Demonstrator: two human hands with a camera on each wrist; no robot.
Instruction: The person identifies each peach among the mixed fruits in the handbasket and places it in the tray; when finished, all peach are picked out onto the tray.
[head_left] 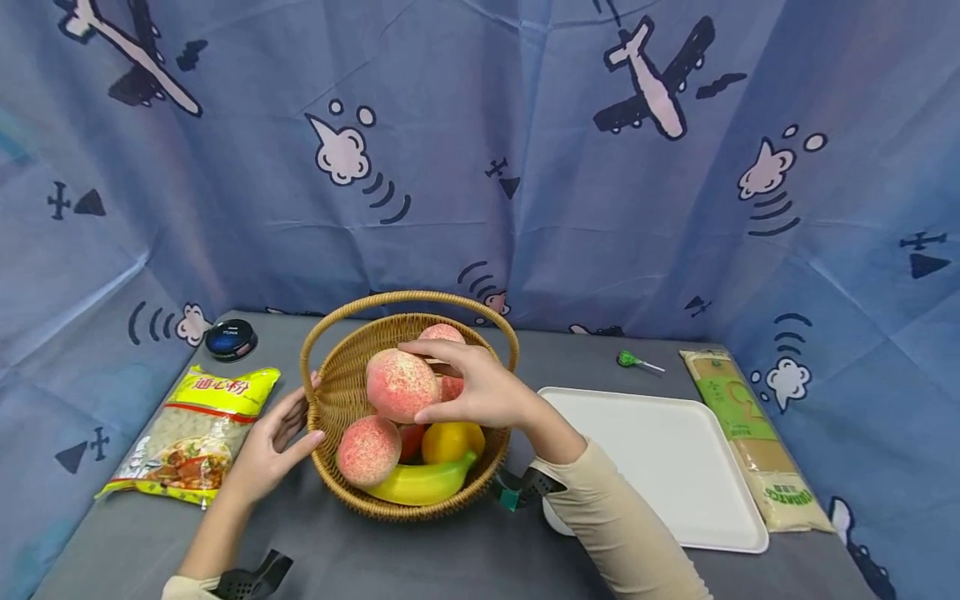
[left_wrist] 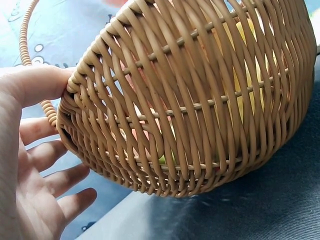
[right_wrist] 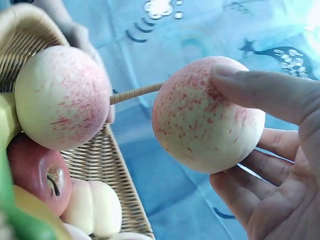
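Note:
A wicker basket [head_left: 405,510] with an arched handle stands mid-table, loaded with fruit. My right hand [head_left: 480,385] holds a pink-and-cream peach [head_left: 402,385] above the basket, thumb on one side and fingertips on the other, as the right wrist view shows. Below it in the basket lie another peach [head_left: 369,451], a banana [head_left: 420,483], a yellow fruit [head_left: 453,442] and a red apple [right_wrist: 40,172]; one more peach [head_left: 442,333] sits at the back. My left hand [head_left: 272,446] grips the basket's left rim near the handle's foot, thumb and fingers on it [left_wrist: 37,180].
On the left lie a yellow bag of pasta [head_left: 195,437] and a round dark tin [head_left: 231,340]. To the right are a white tray [head_left: 660,467], a green lollipop [head_left: 628,359] and a long packet [head_left: 757,446]. A blue patterned curtain [head_left: 450,167] hangs behind the table.

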